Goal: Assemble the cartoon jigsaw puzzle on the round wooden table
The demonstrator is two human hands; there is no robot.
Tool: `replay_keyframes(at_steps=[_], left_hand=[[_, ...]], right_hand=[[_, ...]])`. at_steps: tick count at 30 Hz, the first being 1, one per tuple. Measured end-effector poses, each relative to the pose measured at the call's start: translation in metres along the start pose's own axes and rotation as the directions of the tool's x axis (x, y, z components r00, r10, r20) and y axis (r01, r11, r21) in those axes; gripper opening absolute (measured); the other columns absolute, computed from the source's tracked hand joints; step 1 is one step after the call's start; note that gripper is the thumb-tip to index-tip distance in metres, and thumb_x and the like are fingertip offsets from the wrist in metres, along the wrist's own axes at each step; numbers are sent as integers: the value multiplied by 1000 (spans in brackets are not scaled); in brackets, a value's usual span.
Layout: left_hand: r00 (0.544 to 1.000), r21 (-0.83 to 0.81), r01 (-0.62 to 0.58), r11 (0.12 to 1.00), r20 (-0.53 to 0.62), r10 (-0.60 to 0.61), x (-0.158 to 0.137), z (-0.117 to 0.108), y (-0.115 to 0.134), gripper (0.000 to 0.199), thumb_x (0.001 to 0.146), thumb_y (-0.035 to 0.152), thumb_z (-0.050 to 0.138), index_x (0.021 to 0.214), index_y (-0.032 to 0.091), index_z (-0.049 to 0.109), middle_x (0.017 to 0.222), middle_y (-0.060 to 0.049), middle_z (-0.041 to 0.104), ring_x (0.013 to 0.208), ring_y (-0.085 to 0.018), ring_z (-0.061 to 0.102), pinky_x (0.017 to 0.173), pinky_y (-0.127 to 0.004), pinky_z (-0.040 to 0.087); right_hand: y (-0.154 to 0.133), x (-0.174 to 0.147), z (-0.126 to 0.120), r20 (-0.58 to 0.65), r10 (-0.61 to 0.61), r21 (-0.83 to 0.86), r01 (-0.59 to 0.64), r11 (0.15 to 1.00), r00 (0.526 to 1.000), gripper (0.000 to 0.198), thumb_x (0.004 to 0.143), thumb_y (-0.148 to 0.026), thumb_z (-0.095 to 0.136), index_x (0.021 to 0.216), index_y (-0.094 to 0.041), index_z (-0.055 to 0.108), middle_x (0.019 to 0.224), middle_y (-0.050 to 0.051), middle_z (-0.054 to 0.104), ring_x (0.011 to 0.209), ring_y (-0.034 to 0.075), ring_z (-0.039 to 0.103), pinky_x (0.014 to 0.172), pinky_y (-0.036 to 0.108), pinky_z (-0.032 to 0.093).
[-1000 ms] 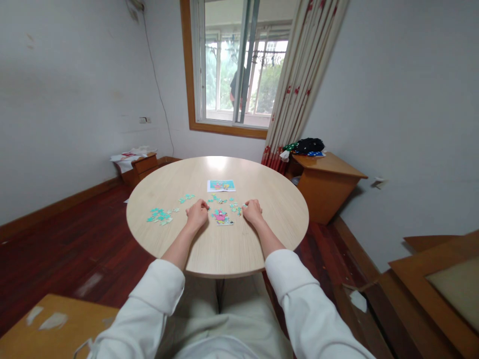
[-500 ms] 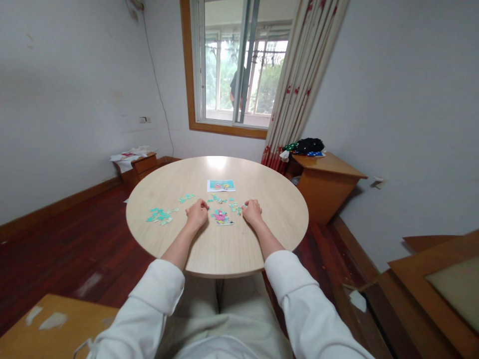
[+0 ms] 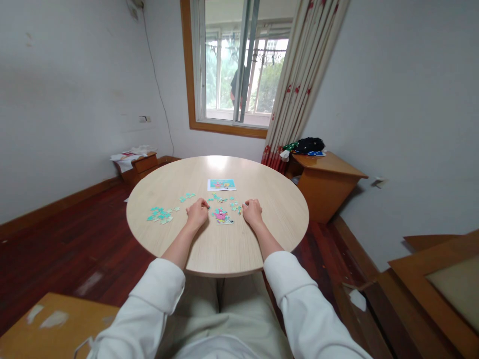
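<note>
Over the last second almost nothing has shifted: both hands keep their places and the partly joined pink-and-teal cardboard jigsaw patch (image 3: 221,216) looks unchanged, so the assembling seems to be at a pause. The patch lies flat on the round, pale wood-grain bench (image 3: 262,182). At its nine o'clock, the left hand (image 3: 197,212) is curled, fingertips narrow; at three o'clock, so is the right hand (image 3: 253,212). Whether either grips a piece, I cannot tell. The teal printed picture sheet (image 3: 221,185) lies at twelve o'clock.
</note>
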State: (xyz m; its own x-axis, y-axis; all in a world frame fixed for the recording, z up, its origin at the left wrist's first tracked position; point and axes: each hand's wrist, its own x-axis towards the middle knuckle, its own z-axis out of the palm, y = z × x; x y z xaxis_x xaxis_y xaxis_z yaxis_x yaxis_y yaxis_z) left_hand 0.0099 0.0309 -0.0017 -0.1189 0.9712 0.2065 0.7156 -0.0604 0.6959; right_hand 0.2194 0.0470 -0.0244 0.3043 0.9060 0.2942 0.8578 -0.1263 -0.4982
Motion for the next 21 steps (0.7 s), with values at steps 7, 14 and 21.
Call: replay_keyframes(at_steps=[7, 14, 21], left_hand=[[1000, -20, -14, 1000, -9, 14, 2, 3, -3, 21, 71, 6, 39, 77, 21, 54, 90, -2, 70, 93, -18, 62, 92, -37, 32], [1000, -19, -19, 1000, -15, 19, 3, 4, -4, 21, 71, 6, 40, 75, 21, 54, 90, -2, 70, 93, -18, 61, 92, -38, 32], [1000, -5, -12, 1000, -16, 11, 1, 2, -2, 22, 70, 6, 40, 76, 21, 55, 88, -2, 70, 93, -19, 62, 94, -39, 31]], right_hand=[[7, 4, 4, -89, -58, 48, 62, 997, 994, 24, 85, -20, 44, 81, -13, 67, 89, 13, 65, 83, 18, 57, 74, 26, 37], [13, 8, 5, -147, -52, 152, 75, 985, 988, 27, 83, -19, 42, 71, -14, 66, 77, 12, 66, 68, 17, 55, 66, 26, 37], [12, 5, 2, -108, -19, 326, 54, 944, 994, 22, 77, -22, 46, 65, -17, 64, 71, 6, 67, 67, 15, 57, 66, 25, 40]])
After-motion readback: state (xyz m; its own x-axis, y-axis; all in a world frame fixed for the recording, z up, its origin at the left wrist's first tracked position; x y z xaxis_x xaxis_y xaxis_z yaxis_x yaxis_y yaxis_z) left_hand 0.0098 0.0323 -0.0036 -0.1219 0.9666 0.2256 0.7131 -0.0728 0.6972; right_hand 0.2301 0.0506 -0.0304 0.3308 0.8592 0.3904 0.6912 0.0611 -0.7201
